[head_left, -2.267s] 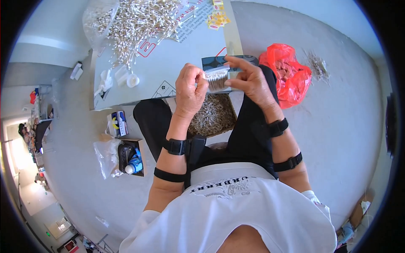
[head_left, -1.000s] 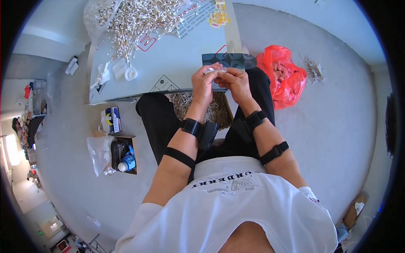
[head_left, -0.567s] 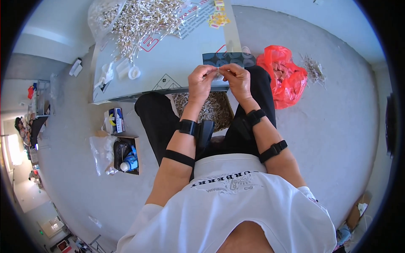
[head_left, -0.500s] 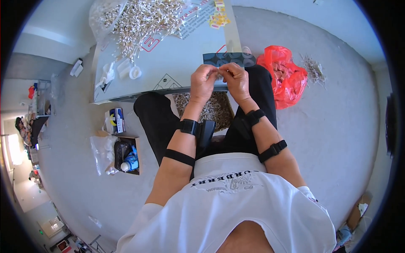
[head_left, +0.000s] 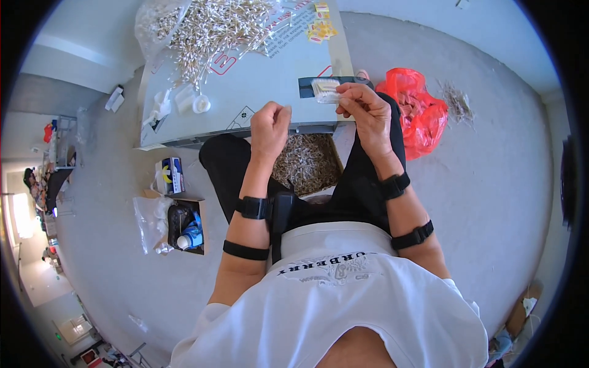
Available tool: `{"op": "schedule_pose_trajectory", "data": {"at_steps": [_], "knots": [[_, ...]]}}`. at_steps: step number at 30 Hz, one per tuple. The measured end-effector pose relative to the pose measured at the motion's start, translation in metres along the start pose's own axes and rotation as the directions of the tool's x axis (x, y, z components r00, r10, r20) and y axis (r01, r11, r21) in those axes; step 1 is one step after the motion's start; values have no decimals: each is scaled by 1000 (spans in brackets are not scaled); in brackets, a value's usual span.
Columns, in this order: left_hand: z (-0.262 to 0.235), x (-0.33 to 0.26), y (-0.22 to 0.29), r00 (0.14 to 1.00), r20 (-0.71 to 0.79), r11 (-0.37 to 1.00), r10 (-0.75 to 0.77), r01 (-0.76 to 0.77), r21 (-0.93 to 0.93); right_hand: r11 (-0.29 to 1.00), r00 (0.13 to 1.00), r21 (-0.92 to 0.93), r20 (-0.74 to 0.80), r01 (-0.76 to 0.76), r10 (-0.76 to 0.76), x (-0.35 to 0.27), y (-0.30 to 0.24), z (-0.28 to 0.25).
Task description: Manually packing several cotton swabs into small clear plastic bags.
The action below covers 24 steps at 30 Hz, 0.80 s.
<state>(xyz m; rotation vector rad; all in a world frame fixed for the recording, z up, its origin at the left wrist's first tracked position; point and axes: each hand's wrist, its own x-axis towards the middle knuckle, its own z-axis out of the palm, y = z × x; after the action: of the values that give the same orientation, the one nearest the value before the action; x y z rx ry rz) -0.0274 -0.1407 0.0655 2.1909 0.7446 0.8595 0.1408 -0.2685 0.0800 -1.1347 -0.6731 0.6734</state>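
Cotton swabs, a small white bundle of them, sit pinched at the fingertips of the right hand, raised just above the near edge of the worktop and over a dark flat strip lying there. Such a bundle should be very light and a little springy, the thin sticks bending easily and the soft tips crushing if squeezed, so the loose sticks would likely slide apart unless gripped around the middle, where thumb and fingers can keep them together. The right hand is mostly closed, thumb against fingers on the bundle's near side. The left hand is just beside it but apart from the bundle, curled into a loose fist with fingertips drawn together; it may be holding a swab or two, though the view is too small to tell. Nearest the camera are the person's white shirt and both forearms with black straps. Between the knees, below the worktop edge, sits a brown box filled with pale sticks. On the floor to the left stand a small printed carton and an open box with a bottle. To the right lies a red plastic bag. Farther off, on the worktop, are a small white cup and a large loose heap of swabs spilling from a clear bag.
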Motion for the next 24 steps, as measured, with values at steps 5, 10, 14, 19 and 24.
{"op": "schedule_pose_trajectory", "data": {"at_steps": [5,10,14,19,24], "knots": [[2,-2,34,751,474,76,-460,565,-822,953,947,-188,263,239,-186,-21,-21,13],[-1,-4,56,860,306,180,-409,405,-896,995,972,99,236,-14,-9,-43,-21,10],[-5,-6,78,925,199,430,-322,331,-840,997,958,-26,276,-73,77,-33,-27,10],[-14,-10,96,1000,-9,773,-13,5,-634,998,973,41,228,-44,33,-33,-37,15],[-25,-8,105,979,-111,845,171,-204,-494,998,969,2,237,66,-65,-36,-46,13]]}}
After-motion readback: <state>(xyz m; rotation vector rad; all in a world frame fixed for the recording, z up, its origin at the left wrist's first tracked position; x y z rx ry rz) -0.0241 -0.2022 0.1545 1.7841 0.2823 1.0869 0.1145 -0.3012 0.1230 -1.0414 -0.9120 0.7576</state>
